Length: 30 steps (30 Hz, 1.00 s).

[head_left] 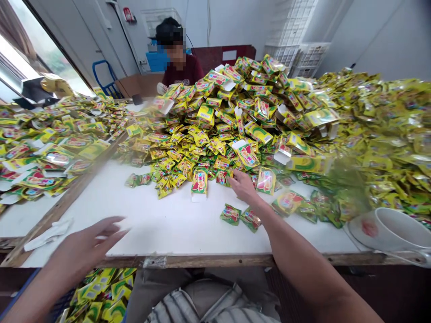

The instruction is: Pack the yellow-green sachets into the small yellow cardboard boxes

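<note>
Head view, landmark: a broad heap [235, 112] of yellow, green and red packets and flat cartons covered the far half of the white tabletop [175, 224].
Right hand [244, 186]: it lay at the heap's near foot, arm stretched out from the near right. Grip open, fingers [233, 178] extended flat and touching the small sachets [222, 176] there, closed on none.
Small sachets: glossy little pillows, green at the edges with a yellow and red print, crinkled, lying loose and overlapping.
Stray pair [240, 216]: two more of the same, just nearer than the heap, beside the right wrist.
Carton [200, 181]: yellow with a red picture, at the heap's near edge, left of the right hand.
Left hand [90, 244]: well apart from the heap, over the tabletop's near edge, blurred. Grip open, fingers spread, holding nothing.
White bowl [397, 229]: near right of the heap, at the tabletop's edge.
Co-worker [182, 67]: seated behind the heap, in a dark red top.
Bin of packets [101, 291]: below the tabletop, under the left hand.
</note>
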Available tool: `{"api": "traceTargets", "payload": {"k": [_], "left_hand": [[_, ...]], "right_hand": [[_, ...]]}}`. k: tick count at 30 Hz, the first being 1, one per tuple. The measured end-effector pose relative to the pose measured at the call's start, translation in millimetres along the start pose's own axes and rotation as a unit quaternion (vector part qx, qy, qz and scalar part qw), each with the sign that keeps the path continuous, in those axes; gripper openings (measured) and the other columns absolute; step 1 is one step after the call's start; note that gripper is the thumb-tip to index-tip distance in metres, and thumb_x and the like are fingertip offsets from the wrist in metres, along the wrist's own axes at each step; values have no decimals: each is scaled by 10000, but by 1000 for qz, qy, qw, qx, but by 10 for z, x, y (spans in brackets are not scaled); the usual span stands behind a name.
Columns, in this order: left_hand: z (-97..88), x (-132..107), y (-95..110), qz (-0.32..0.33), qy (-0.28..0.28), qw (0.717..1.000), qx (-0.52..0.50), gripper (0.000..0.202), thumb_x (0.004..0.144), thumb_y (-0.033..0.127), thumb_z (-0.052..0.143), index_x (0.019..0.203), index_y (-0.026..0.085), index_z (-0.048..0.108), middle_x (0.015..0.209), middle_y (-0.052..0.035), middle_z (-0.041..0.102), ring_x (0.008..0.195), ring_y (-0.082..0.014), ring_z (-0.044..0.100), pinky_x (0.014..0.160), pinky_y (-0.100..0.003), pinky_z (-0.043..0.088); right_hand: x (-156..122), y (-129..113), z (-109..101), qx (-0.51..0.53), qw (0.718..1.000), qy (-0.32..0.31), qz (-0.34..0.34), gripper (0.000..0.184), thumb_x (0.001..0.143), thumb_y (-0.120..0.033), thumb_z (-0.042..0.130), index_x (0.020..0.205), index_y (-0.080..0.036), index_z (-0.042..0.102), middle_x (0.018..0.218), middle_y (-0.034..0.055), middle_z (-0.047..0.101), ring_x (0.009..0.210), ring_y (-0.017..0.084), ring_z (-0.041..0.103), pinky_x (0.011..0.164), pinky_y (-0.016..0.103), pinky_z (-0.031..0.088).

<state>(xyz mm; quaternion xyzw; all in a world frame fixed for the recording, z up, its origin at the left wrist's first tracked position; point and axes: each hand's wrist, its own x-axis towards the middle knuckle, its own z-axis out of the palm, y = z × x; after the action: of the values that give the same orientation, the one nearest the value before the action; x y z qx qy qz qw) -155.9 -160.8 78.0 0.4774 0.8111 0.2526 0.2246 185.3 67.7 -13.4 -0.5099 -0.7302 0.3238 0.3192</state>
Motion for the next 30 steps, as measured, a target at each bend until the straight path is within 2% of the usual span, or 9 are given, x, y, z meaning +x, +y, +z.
{"api": "traceTargets", "payload": {"k": [2, 4, 7, 10, 13, 16, 19, 24, 30], "left_hand": [[341, 170, 342, 3, -39, 997, -71, 481, 609, 620, 756, 928, 260, 746, 803, -38, 774, 774, -288, 725, 680, -333, 538], [747, 339, 710, 15, -76, 977, -200, 549, 639, 630, 753, 983, 202, 726, 810, -75, 765, 715, -259, 720, 665, -338, 553], [1281, 555, 1132, 10, -115, 942, -315, 591, 616, 573, 819, 1024, 164, 697, 746, -70, 749, 601, -216, 695, 592, -311, 541], [1592, 708, 1316, 17, -143, 914, -380, 557, 575, 460, 886, 1001, 158, 695, 645, -23, 714, 535, -186, 661, 553, -287, 524], [1737, 805, 1345, 37, -128, 906, -401, 493, 565, 392, 899, 954, 161, 701, 607, 13, 678, 522, -151, 619, 551, -268, 504], [1814, 851, 1328, 79, -101, 893, -432, 370, 607, 395, 869, 831, 166, 684, 662, 18, 663, 617, -136, 621, 618, -256, 503], [1854, 844, 1305, 78, -110, 872, -471, 364, 615, 406, 854, 763, 167, 624, 680, 27, 640, 629, -120, 607, 638, -253, 502], [1870, 771, 1259, 24, -145, 853, -501, 428, 636, 405, 835, 857, 181, 544, 673, 30, 654, 626, -134, 631, 623, -259, 513], [1844, 771, 1235, 8, -137, 837, -530, 460, 628, 367, 835, 939, 168, 561, 697, 18, 683, 622, -140, 640, 637, -273, 510]], "right_hand": [[-26, -12, -3, 180, 982, -36, 35, 187, 775, -359, 522, 665, -210, 550, 591, -30, 509, 581, 148, 460, 579, 271, 353], [-63, -52, 23, 303, 948, -78, 61, 223, 712, -382, 600, 620, -215, 484, 581, -46, 468, 559, 125, 416, 563, 261, 348], [-131, -149, 95, 364, 919, -127, 76, 269, 682, -401, 691, 634, -212, 507, 599, -42, 507, 579, 128, 449, 584, 266, 386], [-178, -240, 157, 379, 911, -148, 70, 346, 718, -533, 707, 729, -205, 597, 651, -11, 593, 640, 156, 528, 624, 285, 437], [-175, -262, 191, 383, 913, -124, 73, 443, 691, -622, 732, 804, -206, 631, 706, 4, 642, 676, 168, 563, 642, 291, 456], [-145, -211, 209, 371, 921, -74, 95, 471, 640, -612, 787, 802, -197, 636, 734, 1, 659, 671, 159, 568, 652, 288, 463], [-133, -151, 220, 331, 936, -69, 100, 454, 648, -577, 799, 822, -181, 660, 742, 0, 667, 681, 161, 577, 672, 293, 479], [-165, -168, 224, 262, 958, -75, 93, 446, 678, -579, 772, 842, -171, 695, 748, 5, 681, 698, 177, 591, 641, 287, 478], [-188, -245, 173, 256, 957, -96, 93, 436, 742, -607, 711, 789, -176, 679, 687, -10, 644, 647, 154, 544, 602, 267, 431]]}}
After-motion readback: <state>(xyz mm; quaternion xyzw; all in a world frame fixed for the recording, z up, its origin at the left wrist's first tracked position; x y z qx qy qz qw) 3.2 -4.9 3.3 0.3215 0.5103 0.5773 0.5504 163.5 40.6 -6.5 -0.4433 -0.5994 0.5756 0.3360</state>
